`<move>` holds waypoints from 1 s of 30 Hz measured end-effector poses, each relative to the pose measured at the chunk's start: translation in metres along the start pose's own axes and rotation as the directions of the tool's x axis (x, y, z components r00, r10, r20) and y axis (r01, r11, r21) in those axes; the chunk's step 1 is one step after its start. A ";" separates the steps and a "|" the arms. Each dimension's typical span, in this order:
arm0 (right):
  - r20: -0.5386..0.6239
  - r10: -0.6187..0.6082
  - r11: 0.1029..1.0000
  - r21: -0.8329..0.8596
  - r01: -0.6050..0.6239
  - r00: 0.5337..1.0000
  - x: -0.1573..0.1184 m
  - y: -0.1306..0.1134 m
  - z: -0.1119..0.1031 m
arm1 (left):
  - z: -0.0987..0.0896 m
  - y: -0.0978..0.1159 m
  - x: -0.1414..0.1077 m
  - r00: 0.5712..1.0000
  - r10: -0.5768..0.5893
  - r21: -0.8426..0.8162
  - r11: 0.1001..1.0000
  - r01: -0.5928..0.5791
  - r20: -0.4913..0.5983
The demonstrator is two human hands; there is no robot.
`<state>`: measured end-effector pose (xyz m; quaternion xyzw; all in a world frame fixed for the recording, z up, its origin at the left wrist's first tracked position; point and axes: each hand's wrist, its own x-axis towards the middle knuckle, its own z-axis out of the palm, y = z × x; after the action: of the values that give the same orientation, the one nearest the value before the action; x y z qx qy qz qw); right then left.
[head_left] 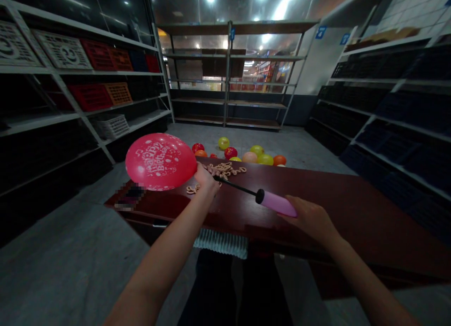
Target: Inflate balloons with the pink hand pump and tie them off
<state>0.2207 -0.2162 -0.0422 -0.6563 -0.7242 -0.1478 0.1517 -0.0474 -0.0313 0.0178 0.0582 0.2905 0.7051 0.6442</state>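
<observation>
A partly or fully inflated red balloon (160, 161) with white "Happy Birthday" print bulges out to the left of my left hand (207, 179). That hand is closed round the balloon's neck, where the black rod of the pump meets it. My right hand (310, 217) grips the far end of the pink hand pump (276, 202), whose black rod stretches out to the left. Both hands are above the dark red table (317, 190). Beige, curled pieces (225, 170) lie in a pile on the table just beyond my left hand.
Several inflated balloons (257, 151) in red, yellow and orange rest on the floor behind the table. A pixelated dark item (131, 196) lies at the table's left end. Shelves with crates (97, 97) line the left, and more racks stand behind and right.
</observation>
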 end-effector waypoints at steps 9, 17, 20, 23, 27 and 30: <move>0.180 0.127 0.988 0.068 -0.142 0.975 0.028 -0.028 -0.011 | 0.011 -0.005 -0.005 0.995 0.095 -0.021 0.995 -0.095 0.026; 0.281 0.175 0.983 0.003 -0.183 0.943 0.074 -0.090 -0.025 | 0.020 -0.014 -0.024 0.998 0.033 0.009 0.999 -0.033 0.051; 0.275 0.150 0.988 -0.005 -0.155 0.950 0.082 -0.096 -0.025 | 0.020 -0.014 -0.020 0.999 0.005 0.017 1.000 -0.006 0.041; 0.258 0.128 0.991 -0.004 -0.131 0.958 0.085 -0.096 -0.023 | 0.019 -0.012 -0.011 1.000 -0.024 0.034 0.999 0.024 0.005; 0.223 0.091 0.995 0.013 -0.096 0.971 0.082 -0.093 -0.017 | 0.019 -0.008 0.000 0.999 -0.026 0.053 0.998 0.028 -0.045; 0.208 0.068 0.997 0.012 -0.072 0.976 0.074 -0.086 -0.013 | 0.019 -0.001 0.008 0.999 0.010 0.071 0.997 -0.007 -0.047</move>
<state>0.1288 -0.1627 -0.0013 -0.6916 -0.7140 -0.0660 0.0867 -0.0386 -0.0177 0.0307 0.0656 0.3301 0.6983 0.6317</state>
